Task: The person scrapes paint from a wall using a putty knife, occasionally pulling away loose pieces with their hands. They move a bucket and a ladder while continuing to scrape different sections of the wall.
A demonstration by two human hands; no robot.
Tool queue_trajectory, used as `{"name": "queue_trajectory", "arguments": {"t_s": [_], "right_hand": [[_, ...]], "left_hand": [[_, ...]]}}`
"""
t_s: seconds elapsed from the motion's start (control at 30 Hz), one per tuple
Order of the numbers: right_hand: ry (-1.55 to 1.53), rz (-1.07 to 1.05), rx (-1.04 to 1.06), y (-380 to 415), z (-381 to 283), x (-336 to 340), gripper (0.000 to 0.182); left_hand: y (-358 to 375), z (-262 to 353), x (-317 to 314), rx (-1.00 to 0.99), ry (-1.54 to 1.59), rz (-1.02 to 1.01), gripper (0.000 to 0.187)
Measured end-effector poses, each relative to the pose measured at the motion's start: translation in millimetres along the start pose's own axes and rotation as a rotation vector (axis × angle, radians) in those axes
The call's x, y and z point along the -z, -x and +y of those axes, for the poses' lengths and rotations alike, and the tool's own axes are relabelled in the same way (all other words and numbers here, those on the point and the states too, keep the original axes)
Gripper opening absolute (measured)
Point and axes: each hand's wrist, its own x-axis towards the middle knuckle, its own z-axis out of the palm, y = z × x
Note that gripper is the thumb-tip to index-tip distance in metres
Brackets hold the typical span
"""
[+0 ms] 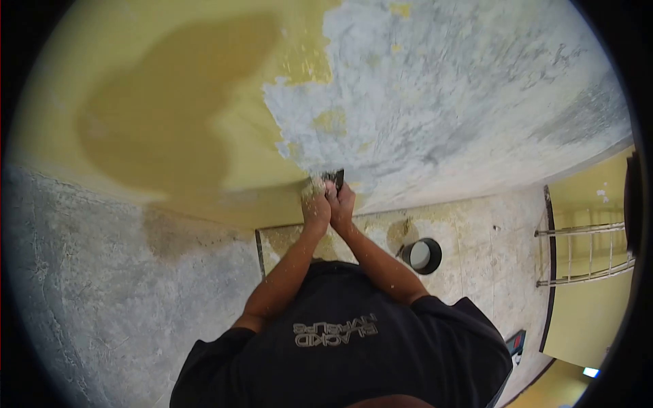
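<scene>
Grey block capitals run in two lines across the chest of my black T-shirt; one line appears to read "BLACKID," the other is too unclear to make out.

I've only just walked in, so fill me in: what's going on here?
Someone is working at a wall, the left hand and right hand close together on a dark flat tool, apparently a scraper, held up to the surface. Yellow paint covers the wall to the left; to the right is a large bare grey-white area. Pale flecks dot the left hand. A dark bucket stands on the floor, right of the arms.
</scene>
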Motion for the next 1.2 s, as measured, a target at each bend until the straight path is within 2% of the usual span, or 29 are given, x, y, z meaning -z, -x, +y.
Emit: {"name": "queue_trajectory", "arguments": {"t_s": [0.07,0.1,0.13,0.2,0.37,0.43,0.47,0.53,0.57,0.6,0.67,0.7,0.77,0.8,0.87,0.9,1.0,1.07,1.13,1.17,1.2], "right_hand": [[-0.146,0.117,0.005,16.6,20.6,-2.8,0.029],[0.035,0.069,-0.031,19.5,28.1,9.2,0.024],[0.033,0.061,-0.023,16.1,34.5,8.9,0.024],[-0.192,0.123,-0.071,24.0,47.8,6.9,0.022],[-0.233,0.107,-0.037,12.6,24.4,-0.1,0.026],[0.009,0.077,0.024,13.4,8.7,1.7,0.029],[0.008,0.062,0.022,17.9,11.8,3.3,0.029],[0.027,0.039,0.046,13.1,20.9,1.4,0.032],[0.017,0.043,0.027,16.0,25.4,-0.3,0.031],[0.014,0.035,0.037,19.3,29.7,-3.9,0.031],[-0.033,0.114,0.058,19.7,27.4,-13.7,0.03],[0.099,0.07,0.051,20.2,27.9,-8.6,0.031],[0.116,0.057,0.081,12.4,-1.4,-13.9,0.032],[0.134,0.047,0.107,8.8,-12.8,-17.2,0.033],[0.109,0.037,0.045,23.8,-14.7,-17.0,0.034],[0.108,0.05,0.039,24.2,-9.4,-17.9,0.034],[0.071,0.05,-0.054,28.4,13.2,-17.2,0.033],[-0.025,0.084,0.023,24.9,2.0,-20.2,0.032],[-0.131,0.095,0.08,7.8,-9.0,-32.2,0.031],[-0.237,0.108,0.142,4.5,-10.7,-35.5,0.03],[-0.241,0.113,0.139,10.5,-13.2,-33.7,0.03]], "left_hand": [[11.7,-12.3,-5.1,0.129,0.05,-0.006,0.035],[10.0,-27.3,-5.0,0.104,-0.004,-0.101,0.034],[5.4,-26.8,-8.1,0.098,-0.001,-0.092,0.034],[10.1,-30.9,-11.4,0.181,-0.033,-0.126,0.037],[4.7,-9.9,-4.9,0.258,-0.047,-0.064,0.039],[8.0,-5.8,3.8,0.127,-0.13,-0.117,0.037],[13.3,-9.3,4.3,0.133,-0.126,-0.103,0.037],[9.2,-15.9,-1.2,-0.109,-0.279,0.013,0.034],[8.6,-21.7,-0.5,-0.159,-0.233,0.017,0.032],[9.3,-27.6,0.6,-0.165,-0.23,0.029,0.032],[8.0,-22.9,6.8,0.006,0.004,-0.011,0.03],[8.9,-23.2,9.6,0.01,0.003,-0.008,0.03],[2.7,-11.3,14.3,-0.197,-0.142,0.084,0.032],[-1.8,-4.1,17.3,-0.191,-0.142,0.081,0.032],[5.4,7.4,28.7,0.066,-0.014,-0.025,0.034],[7.4,11.1,33.2,-0.075,-0.371,-0.102,0.036],[10.9,-11.5,20.4,-0.108,-0.171,0.014,0.036],[4.7,1.4,26.4,-0.042,-0.188,-0.044,0.034],[-1.3,16.4,34.0,-0.291,-0.414,-0.028,0.035],[4.4,20.8,36.5,-0.285,-0.419,-0.034,0.035],[8.1,27.9,39.4,-0.197,-0.346,-0.046,0.035]]}}
